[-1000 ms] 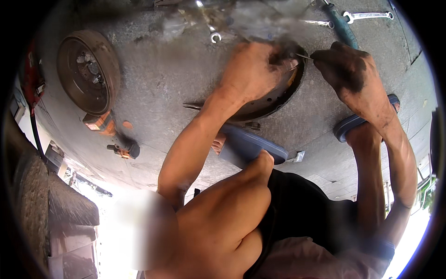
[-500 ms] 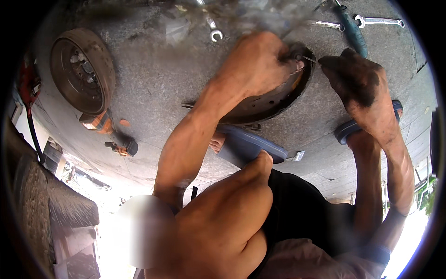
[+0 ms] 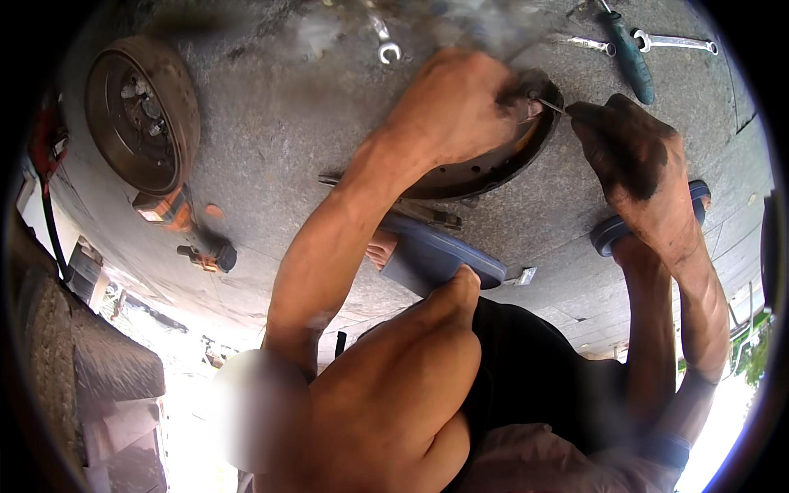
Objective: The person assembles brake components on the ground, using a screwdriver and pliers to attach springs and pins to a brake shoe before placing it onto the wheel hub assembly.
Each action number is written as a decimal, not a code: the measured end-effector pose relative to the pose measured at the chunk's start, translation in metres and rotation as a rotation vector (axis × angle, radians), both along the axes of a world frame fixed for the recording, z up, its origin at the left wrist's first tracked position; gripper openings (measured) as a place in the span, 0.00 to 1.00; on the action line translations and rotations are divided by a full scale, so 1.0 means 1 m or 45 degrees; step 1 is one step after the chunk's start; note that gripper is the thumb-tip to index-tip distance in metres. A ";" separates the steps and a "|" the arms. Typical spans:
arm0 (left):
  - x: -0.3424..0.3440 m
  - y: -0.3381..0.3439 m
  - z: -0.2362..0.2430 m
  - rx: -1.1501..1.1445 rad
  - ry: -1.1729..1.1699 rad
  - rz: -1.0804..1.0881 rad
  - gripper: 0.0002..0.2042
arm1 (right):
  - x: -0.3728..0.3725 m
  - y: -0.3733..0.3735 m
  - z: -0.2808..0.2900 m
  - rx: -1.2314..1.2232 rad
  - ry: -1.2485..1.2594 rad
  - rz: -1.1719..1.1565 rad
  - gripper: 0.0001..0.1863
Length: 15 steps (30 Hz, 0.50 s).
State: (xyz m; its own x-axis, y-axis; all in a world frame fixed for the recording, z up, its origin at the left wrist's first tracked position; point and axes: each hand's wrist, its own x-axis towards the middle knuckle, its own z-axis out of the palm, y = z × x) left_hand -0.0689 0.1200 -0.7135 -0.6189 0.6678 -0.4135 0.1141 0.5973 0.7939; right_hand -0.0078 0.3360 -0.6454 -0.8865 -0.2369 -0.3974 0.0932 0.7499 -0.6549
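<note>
A dark round brake plate (image 3: pixel 472 182) with small holes and a raised rim stands tilted over the ground. My left hand (image 3: pixel 464 103) is closed on its upper part, beside a small dark round fitting (image 3: pixel 532 92), and hides much of the plate. From that spot a thin metal rod (image 3: pixel 552 106) runs across to my right hand (image 3: pixel 637 156), which is closed on its other end. Black grime coats the right fingers. Whether the rod is a tool or a part of the plate cannot be made out.
A brown brake drum (image 3: pixel 185 123) stands at the left, near an orange and black power tool (image 3: pixel 215 246). Pliers (image 3: pixel 427 214) lie below the plate. At the top are a wrench (image 3: pixel 389 51), a green-handled screwdriver (image 3: pixel 629 62) and another wrench (image 3: pixel 674 41).
The plate's lower rim has risen slightly, baring more of the pliers under it. Both hands keep their grip and have barely shifted. The view has turned a little.
</note>
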 end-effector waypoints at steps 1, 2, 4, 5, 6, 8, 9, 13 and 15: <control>0.001 -0.002 -0.001 0.032 -0.061 0.048 0.18 | 0.001 -0.002 0.002 0.011 0.000 -0.011 0.11; 0.002 -0.003 -0.003 0.066 -0.120 0.098 0.18 | 0.002 -0.003 0.003 0.023 0.000 -0.023 0.11; 0.001 -0.004 -0.003 0.074 -0.210 0.113 0.17 | 0.003 -0.005 0.004 0.023 -0.013 -0.030 0.12; 0.000 -0.007 -0.003 0.061 -0.247 0.110 0.17 | 0.004 -0.006 0.003 0.020 -0.021 -0.033 0.12; -0.001 -0.008 -0.003 0.053 -0.279 0.103 0.16 | 0.006 -0.008 0.001 0.001 -0.022 -0.055 0.12; -0.003 -0.008 -0.001 0.046 -0.324 0.091 0.16 | 0.011 -0.011 0.002 -0.018 -0.019 -0.100 0.11; -0.004 -0.008 0.000 0.043 -0.341 0.085 0.16 | 0.011 -0.011 0.002 -0.020 0.003 -0.102 0.11; -0.006 -0.012 0.001 0.023 -0.405 0.071 0.15 | 0.016 -0.010 -0.003 -0.012 0.068 -0.093 0.11; -0.008 -0.010 0.000 0.031 -0.429 0.069 0.14 | 0.018 -0.010 -0.004 -0.004 0.078 -0.093 0.11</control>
